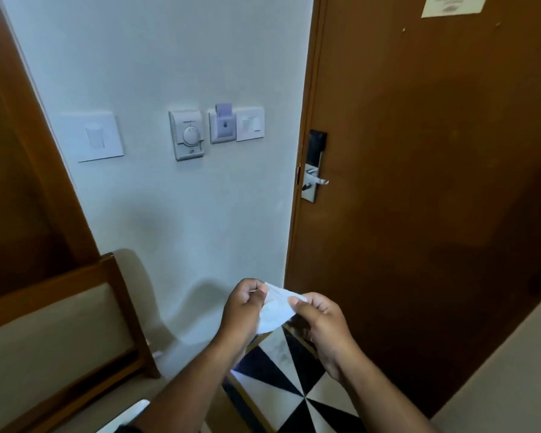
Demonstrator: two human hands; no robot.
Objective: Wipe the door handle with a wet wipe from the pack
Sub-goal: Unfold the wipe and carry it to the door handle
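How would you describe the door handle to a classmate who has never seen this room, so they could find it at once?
Start at the big brown wooden door on the right. Along its left edge, about halfway up, a tall metal lock plate is fixed. The door handle is the short silver lever sticking out to the right from that plate; it sits below the plate's black top section and above a small dark knob.

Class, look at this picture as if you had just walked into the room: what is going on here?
A person stands facing a closed brown door, holding a white wet wipe between the left hand and the right hand, apparently unfolding it. The metal door handle is higher up and untouched, so wiping has not begun. Wall switches sit left of the door. No wipe pack is clearly visible.
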